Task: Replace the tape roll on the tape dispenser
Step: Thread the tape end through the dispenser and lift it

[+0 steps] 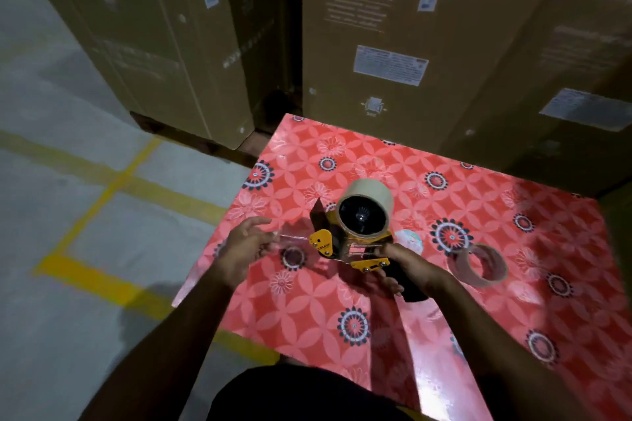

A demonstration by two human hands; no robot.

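A yellow and black tape dispenser (345,246) stands on the red flowered table (496,311). A full beige tape roll (371,202) sits on its hub. My right hand (398,263) grips the dispenser by its frame and black handle. My left hand (244,246) is to the dispenser's left, pinching the end of a clear tape strip (290,237) stretched out from the front of the dispenser. A nearly used-up tape roll (482,267), mostly brown core, lies on the table to the right of my right hand.
Tall cardboard appliance boxes (376,31) stand close behind the table. The table's left edge borders a grey floor with yellow lines (102,195). A small round pale object (408,239) lies just behind my right hand.
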